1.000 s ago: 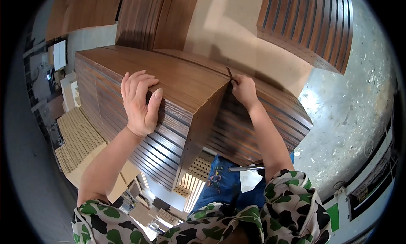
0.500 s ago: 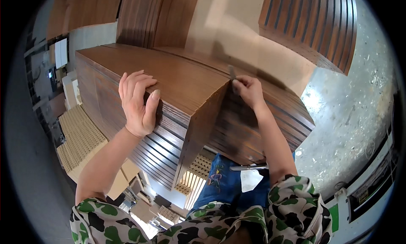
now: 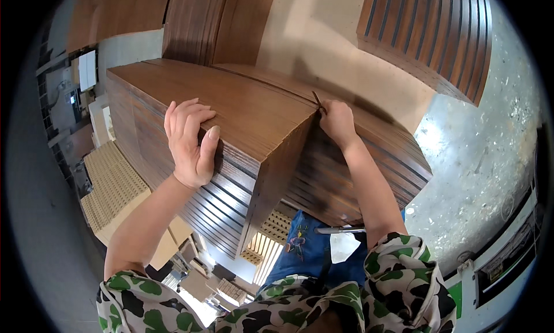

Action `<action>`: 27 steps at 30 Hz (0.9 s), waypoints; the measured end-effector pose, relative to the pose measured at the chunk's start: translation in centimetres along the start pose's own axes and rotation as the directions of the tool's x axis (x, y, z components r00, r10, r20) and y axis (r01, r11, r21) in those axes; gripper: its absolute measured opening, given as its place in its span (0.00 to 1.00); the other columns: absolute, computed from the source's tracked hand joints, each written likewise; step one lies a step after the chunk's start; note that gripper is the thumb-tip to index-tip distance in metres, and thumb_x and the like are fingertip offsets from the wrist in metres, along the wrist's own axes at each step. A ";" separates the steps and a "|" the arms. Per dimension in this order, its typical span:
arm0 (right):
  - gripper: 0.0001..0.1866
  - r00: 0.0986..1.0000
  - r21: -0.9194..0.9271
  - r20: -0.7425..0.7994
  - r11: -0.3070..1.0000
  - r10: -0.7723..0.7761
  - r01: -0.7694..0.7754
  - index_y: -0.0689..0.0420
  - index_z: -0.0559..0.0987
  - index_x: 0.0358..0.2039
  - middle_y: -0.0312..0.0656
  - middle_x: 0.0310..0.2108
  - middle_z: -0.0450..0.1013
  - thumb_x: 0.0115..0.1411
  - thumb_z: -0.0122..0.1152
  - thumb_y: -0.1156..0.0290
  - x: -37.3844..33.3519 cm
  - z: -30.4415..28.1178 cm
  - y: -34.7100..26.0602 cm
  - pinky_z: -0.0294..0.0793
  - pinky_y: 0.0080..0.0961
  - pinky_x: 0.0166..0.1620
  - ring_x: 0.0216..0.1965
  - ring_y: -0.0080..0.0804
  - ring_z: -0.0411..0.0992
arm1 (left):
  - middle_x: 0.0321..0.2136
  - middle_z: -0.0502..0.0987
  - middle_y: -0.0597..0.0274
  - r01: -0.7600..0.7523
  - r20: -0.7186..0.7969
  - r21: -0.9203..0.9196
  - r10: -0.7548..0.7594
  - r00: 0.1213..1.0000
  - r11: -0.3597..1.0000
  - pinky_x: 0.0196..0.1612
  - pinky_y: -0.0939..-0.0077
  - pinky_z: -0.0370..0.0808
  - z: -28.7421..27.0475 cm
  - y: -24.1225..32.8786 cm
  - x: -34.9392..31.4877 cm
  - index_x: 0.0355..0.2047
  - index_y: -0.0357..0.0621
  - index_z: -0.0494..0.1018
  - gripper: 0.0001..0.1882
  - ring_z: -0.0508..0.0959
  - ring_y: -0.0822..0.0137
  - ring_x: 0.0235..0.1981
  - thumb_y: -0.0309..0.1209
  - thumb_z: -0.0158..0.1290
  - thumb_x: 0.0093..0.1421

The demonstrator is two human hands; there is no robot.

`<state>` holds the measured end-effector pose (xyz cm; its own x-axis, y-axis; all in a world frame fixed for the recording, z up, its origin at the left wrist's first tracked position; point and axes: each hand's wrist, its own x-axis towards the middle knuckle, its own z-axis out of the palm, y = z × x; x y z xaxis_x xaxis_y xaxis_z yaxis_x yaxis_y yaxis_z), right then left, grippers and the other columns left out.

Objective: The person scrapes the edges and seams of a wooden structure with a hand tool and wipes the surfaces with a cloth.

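A brown wood-grain panel stack (image 3: 219, 96) with grooved, slatted sides stands tilted in front of me. My left hand (image 3: 191, 142) rests over its near edge, fingers laid loosely on the top face and thumb apart. At the panel's far right corner, my right hand (image 3: 337, 122) is closed in a pinch. Between its fingers is a small thin flat piece (image 3: 317, 98), dark and seen nearly edge-on; its exact kind is unclear. It touches or nearly touches the raw, rough corner edge. Beneath that hand lies a second grooved brown panel (image 3: 358, 171).
Another slatted brown panel (image 3: 427, 38) lies at the far right on a tan board (image 3: 323, 44). More brown pieces (image 3: 213, 21) stand at the far left. Perforated tan boards (image 3: 115, 174) are stacked on the left. A metal-coloured tool (image 3: 340, 230) sits by my blue apron.
The thin piece in my right hand has turned from showing its flat face to nearly edge-on. My right hand has shifted slightly; my left hand stays on the panel edge.
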<state>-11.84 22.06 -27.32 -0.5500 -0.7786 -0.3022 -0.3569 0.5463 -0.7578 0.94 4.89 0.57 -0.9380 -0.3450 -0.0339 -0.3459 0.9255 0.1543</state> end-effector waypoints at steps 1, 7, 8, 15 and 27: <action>0.08 1.000 0.169 0.020 0.986 -0.010 0.006 0.62 0.82 0.34 0.56 0.32 0.76 0.54 0.62 0.73 -0.3 -0.9 -1.2 0.75 0.36 0.38 0.33 0.54 0.75 | 0.41 0.74 0.52 0.004 -0.006 0.007 -0.004 1.000 1.000 0.64 0.51 0.51 -0.2 -0.3 0.0 0.40 0.38 0.72 0.17 0.70 0.50 0.52 0.39 0.47 0.60; 0.06 0.984 0.644 0.030 0.750 0.175 -0.152 0.62 0.80 0.33 0.55 0.30 0.76 0.55 0.59 0.76 -2.4 -3.6 -1.3 0.75 0.36 0.38 0.33 0.55 0.74 | 0.42 0.74 0.52 -0.006 -0.002 -0.009 0.006 1.000 1.000 0.64 0.52 0.50 0.1 -0.2 0.2 0.40 0.38 0.72 0.16 0.70 0.50 0.52 0.38 0.47 0.60; 0.06 0.984 0.523 -0.056 0.844 0.168 -0.115 0.61 0.80 0.33 0.55 0.30 0.76 0.56 0.58 0.76 -2.3 -2.2 -0.2 0.75 0.37 0.38 0.34 0.55 0.74 | 0.42 0.74 0.52 -0.011 -0.009 -0.023 0.011 1.000 1.000 0.64 0.52 0.50 0.5 0.2 0.6 0.40 0.38 0.72 0.16 0.70 0.50 0.52 0.38 0.46 0.60; 0.05 0.991 0.705 -0.127 0.699 -0.042 0.120 0.62 0.80 0.32 0.51 0.30 0.77 0.54 0.62 0.76 -5.6 -5.5 -6.9 0.75 0.33 0.36 0.31 0.46 0.76 | 0.42 0.74 0.53 0.010 0.020 0.010 -0.010 1.000 1.000 0.65 0.51 0.49 -0.5 -0.3 -0.5 0.40 0.38 0.72 0.15 0.69 0.50 0.53 0.36 0.46 0.59; 0.04 0.967 0.646 -0.071 0.727 -0.244 0.231 0.62 0.79 0.32 0.52 0.29 0.75 0.54 0.61 0.80 -2.7 -7.1 -4.0 0.75 0.40 0.36 0.33 0.52 0.74 | 0.42 0.74 0.51 0.008 0.024 0.000 -0.008 1.000 1.000 0.64 0.51 0.50 -0.2 0.0 -0.3 0.40 0.38 0.72 0.15 0.70 0.50 0.52 0.36 0.46 0.59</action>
<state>-14.32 24.18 -19.35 -0.4984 -0.8644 -0.0666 0.1016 0.0180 -0.9947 1.23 4.95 0.76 -0.9355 -0.3484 -0.0585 -0.3532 0.9227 0.1541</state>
